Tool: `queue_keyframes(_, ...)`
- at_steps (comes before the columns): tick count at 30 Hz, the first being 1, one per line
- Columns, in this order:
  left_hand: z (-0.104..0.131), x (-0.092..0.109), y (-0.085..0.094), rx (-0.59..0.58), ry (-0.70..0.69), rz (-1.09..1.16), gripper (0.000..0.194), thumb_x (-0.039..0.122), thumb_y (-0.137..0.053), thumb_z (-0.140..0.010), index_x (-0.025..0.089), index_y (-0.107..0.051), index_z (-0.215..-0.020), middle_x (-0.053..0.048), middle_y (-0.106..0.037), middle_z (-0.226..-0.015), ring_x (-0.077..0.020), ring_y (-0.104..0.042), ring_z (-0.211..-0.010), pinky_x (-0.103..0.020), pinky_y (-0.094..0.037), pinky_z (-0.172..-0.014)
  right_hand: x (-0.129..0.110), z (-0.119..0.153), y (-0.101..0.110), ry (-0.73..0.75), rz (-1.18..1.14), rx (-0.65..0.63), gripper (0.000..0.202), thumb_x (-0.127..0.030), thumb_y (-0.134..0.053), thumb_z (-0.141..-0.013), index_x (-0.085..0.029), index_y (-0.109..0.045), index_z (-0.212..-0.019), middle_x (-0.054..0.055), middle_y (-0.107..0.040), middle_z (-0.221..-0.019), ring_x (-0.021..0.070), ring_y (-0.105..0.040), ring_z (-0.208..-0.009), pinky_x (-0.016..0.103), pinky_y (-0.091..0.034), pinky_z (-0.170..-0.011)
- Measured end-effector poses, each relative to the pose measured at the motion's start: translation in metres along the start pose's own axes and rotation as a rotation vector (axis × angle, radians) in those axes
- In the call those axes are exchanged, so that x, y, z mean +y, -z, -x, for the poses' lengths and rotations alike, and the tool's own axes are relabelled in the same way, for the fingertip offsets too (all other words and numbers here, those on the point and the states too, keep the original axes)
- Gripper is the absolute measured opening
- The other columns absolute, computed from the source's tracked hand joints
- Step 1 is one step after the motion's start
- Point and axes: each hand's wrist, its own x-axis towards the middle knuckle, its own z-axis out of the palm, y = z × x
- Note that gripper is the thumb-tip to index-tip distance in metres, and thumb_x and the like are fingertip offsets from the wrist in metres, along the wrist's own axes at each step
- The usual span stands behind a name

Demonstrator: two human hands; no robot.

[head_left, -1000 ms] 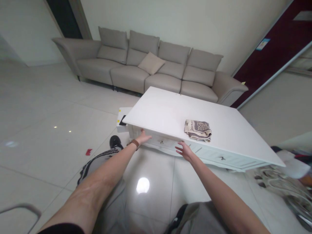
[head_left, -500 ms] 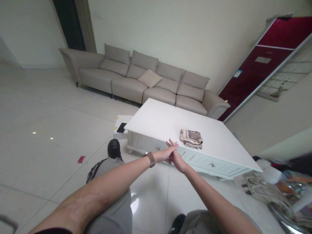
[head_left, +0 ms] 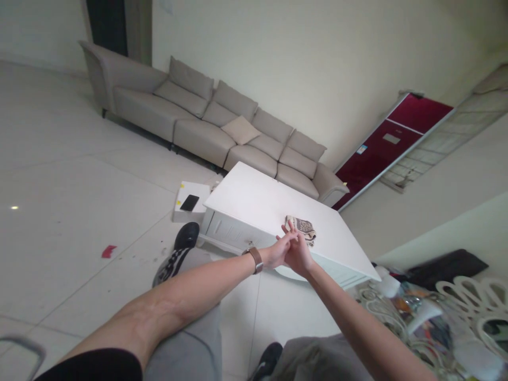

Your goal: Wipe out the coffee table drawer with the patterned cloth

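Observation:
My left hand (head_left: 277, 254), with a brown-strapped watch (head_left: 257, 260) at the wrist, meets my right hand (head_left: 300, 257) in front of me. Their fingers cross each other, stretched out and apart, and no object shows between them. Part of the fingers is hidden where the hands overlap. Just beyond the fingertips, a folded brown-and-cream patterned cloth (head_left: 307, 228) lies on the white coffee table (head_left: 254, 198), partly covered from view by my right hand. Both hands appear held in the air at the table's near edge.
A grey sofa (head_left: 202, 135) stands behind the table. Left of the table, a white box (head_left: 192, 216) carries a black phone-like slab (head_left: 190, 202). A red scrap (head_left: 108, 251) lies on the tiled floor. Assorted clutter and white ornate chair backs (head_left: 472, 291) crowd the right.
The view has turned, so the sofa and table appear more tilted and further left. My hands remain joined and now overlap the cloth in view.

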Motion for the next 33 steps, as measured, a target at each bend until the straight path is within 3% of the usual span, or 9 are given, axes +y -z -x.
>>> queue_keyframes(4,0.011,0.031,0.000,0.003,-0.099,0.105,0.066,0.062,-0.053,-0.090,0.030,-0.053,-0.147,-0.006,-0.059,-0.152,-0.0294,-0.044,-0.149,-0.047,-0.034,-0.123,-0.021,0.004,-0.031,0.027,0.102,-0.013,0.055,-0.066,-0.050,-0.092,-0.051,-0.058,-0.145,-0.006,-0.043,-0.167,0.0270,-0.042,-0.154,0.059,-0.040,-0.118)
queue_keyframes(7,0.021,0.053,0.008,-0.015,-0.180,0.143,0.067,0.060,-0.057,-0.088,0.025,-0.055,-0.146,-0.008,-0.067,-0.142,-0.0286,-0.052,-0.143,-0.044,-0.032,-0.125,-0.030,0.006,-0.058,0.087,0.145,-0.059,0.059,-0.066,-0.049,-0.093,-0.045,-0.058,-0.147,-0.004,-0.047,-0.165,0.0227,-0.035,-0.157,0.054,-0.033,-0.124)
queue_keyframes(12,0.028,0.068,0.019,0.035,-0.207,0.192,0.070,0.061,-0.059,-0.088,0.023,-0.054,-0.146,-0.009,-0.067,-0.141,-0.0269,-0.055,-0.141,-0.042,-0.031,-0.126,-0.032,0.000,-0.079,0.087,0.174,-0.133,0.062,-0.067,-0.046,-0.095,-0.040,-0.057,-0.150,-0.002,-0.049,-0.163,0.0189,-0.033,-0.158,0.047,-0.028,-0.128)
queue_keyframes(17,0.026,0.064,0.025,0.060,-0.290,0.225,0.058,0.054,-0.058,-0.089,0.026,-0.059,-0.140,-0.008,-0.068,-0.140,-0.0260,-0.057,-0.139,-0.042,-0.032,-0.126,-0.029,-0.017,-0.076,0.051,0.148,-0.156,0.062,-0.070,-0.045,-0.094,-0.045,-0.056,-0.150,-0.003,-0.050,-0.163,0.0222,-0.043,-0.152,0.049,-0.036,-0.123)
queue_keyframes(23,0.029,0.051,0.036,0.010,-0.182,0.154,0.053,0.054,-0.051,-0.094,0.029,-0.060,-0.140,-0.006,-0.067,-0.141,-0.0270,-0.051,-0.145,-0.048,-0.031,-0.126,-0.011,-0.031,-0.062,0.024,0.135,-0.212,0.062,-0.071,-0.048,-0.092,-0.052,-0.053,-0.151,-0.005,-0.047,-0.165,0.0251,-0.047,-0.149,0.054,-0.042,-0.118)
queue_keyframes(33,0.006,0.027,0.053,0.226,-0.140,-0.049,0.069,0.060,-0.043,-0.093,0.024,-0.058,-0.150,-0.009,-0.049,-0.164,-0.0289,-0.036,-0.156,-0.044,-0.020,-0.131,0.047,-0.040,-0.042,0.154,-0.075,-0.231,0.070,-0.063,-0.046,-0.094,-0.034,-0.050,-0.157,-0.001,-0.050,-0.163,0.0146,-0.031,-0.158,0.039,-0.022,-0.131)
